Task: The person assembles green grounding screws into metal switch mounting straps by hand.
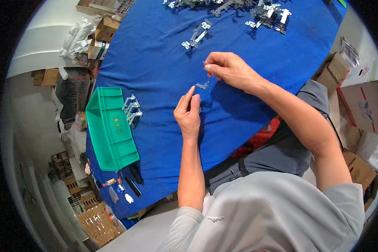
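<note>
Near the middle of the blue cloth, my left hand (187,114) has its index finger stretched out and its thumb apart from it. A small bent metal bracket (203,85) is right at that index fingertip. To its upper right, my right hand (229,69) is closed in a pinch, and a thin sliver of a small metal piece (204,63) sticks out past the fingertips. The rest of this piece is hidden by the fingers. Just beyond my hands lies a hinged metal assembly (196,35).
Piles of similar metal assemblies (266,16) lie at the table's far side. On the left stands a green divided tray (110,161) with a few brass-coloured bits, and zigzag metal parts (132,110) beside it. A dark phone-like object (133,186) lies below. Cardboard boxes (361,96) flank the table.
</note>
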{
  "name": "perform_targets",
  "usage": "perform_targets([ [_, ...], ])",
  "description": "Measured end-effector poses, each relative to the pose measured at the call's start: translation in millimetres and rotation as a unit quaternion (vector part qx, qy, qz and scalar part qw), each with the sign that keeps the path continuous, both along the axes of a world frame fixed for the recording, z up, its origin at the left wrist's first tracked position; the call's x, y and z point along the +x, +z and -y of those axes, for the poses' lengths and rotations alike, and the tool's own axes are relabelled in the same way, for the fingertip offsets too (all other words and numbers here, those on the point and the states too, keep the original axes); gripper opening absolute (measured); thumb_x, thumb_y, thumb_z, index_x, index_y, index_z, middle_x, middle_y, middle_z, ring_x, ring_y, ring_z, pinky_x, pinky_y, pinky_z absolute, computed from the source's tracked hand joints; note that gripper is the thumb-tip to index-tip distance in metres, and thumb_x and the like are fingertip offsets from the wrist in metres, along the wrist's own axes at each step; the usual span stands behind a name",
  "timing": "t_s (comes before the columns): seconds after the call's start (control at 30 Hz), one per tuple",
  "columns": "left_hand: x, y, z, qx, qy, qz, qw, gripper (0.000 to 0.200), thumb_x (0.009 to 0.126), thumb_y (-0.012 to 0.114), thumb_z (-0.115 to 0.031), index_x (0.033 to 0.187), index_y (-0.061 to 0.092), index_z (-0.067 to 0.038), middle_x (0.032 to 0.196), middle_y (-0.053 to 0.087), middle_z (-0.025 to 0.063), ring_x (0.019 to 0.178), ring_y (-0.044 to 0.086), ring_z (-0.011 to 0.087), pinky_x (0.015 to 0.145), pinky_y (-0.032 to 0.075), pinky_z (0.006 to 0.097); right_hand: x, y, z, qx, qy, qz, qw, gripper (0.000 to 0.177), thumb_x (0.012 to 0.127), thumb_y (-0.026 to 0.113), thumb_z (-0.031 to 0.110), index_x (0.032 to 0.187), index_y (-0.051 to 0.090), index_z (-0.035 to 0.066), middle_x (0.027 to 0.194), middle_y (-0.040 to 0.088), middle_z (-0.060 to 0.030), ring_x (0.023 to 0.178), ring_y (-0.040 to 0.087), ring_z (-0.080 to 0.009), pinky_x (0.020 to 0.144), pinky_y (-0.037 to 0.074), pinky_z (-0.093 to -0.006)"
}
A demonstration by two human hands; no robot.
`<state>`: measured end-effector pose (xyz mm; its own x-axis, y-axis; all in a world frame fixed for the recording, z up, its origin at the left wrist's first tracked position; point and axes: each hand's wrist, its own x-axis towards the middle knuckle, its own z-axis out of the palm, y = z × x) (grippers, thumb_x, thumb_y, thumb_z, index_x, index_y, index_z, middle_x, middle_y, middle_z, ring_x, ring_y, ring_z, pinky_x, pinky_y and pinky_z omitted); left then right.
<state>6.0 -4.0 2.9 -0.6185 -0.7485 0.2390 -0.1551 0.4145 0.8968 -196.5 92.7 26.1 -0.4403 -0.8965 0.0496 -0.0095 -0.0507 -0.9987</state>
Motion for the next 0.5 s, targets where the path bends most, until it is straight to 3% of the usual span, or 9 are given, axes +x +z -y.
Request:
perform_targets([
  [0.13, -3.4, -5.5, 1.9, 0.057, 0.042, -0.052, 0.996, 0.029, 0.102, 0.065, -0.016, 0.124, 0.068, 0.003, 0.084, 0.068, 0.0029, 0.071, 0.056, 0.0055, 0.064, 0.044, 0.0209, 0.0, -3.8, 1.2, 0.035, 0.091, -0.008, 0.995, 0.020, 0.099, 0.063, 0.019, 0.099, 0.068, 0.000, 0.078, 0.063, -0.0006, 0.066, 0.053, -0.0091, 0.059, 0.045, -0.0275],
  [0.23, -1.5, -4.9, 1.6, 0.078, 0.047, -0.041, 0.995, 0.029, 0.101, 0.066, -0.017, 0.123, 0.069, 0.003, 0.084, 0.068, 0.0027, 0.071, 0.056, 0.0050, 0.063, 0.044, 0.0207, 5.4, -2.5, -1.3, 0.052, 0.110, -0.100, 0.988, 0.022, 0.099, 0.062, 0.019, 0.100, 0.068, -0.001, 0.079, 0.068, -0.0052, 0.067, 0.060, -0.0120, 0.062, 0.049, -0.0305],
  [0.33, 0.8, -5.6, 3.2, 0.070, 0.033, -0.043, 0.996, 0.030, 0.101, 0.065, -0.015, 0.124, 0.068, 0.004, 0.083, 0.069, 0.0021, 0.072, 0.057, 0.0053, 0.064, 0.046, 0.0207, 7.6, 1.0, -2.8, 0.067, 0.086, -0.092, 0.990, 0.023, 0.092, 0.063, 0.020, 0.097, 0.072, 0.000, 0.083, 0.073, -0.0157, 0.077, 0.071, -0.0289, 0.071, 0.054, -0.0417],
  [0.5, 0.3, -2.4, 0.3, 0.078, 0.038, -0.038, 0.995, 0.029, 0.098, 0.069, -0.011, 0.124, 0.069, 0.002, 0.087, 0.068, 0.0020, 0.072, 0.055, 0.0049, 0.064, 0.044, 0.0202, 5.0, -6.1, -2.6, 0.051, 0.068, -0.177, 0.981, 0.023, 0.090, 0.064, 0.019, 0.098, 0.071, -0.001, 0.085, 0.072, -0.0193, 0.081, 0.071, -0.0348, 0.074, 0.054, -0.0444],
])
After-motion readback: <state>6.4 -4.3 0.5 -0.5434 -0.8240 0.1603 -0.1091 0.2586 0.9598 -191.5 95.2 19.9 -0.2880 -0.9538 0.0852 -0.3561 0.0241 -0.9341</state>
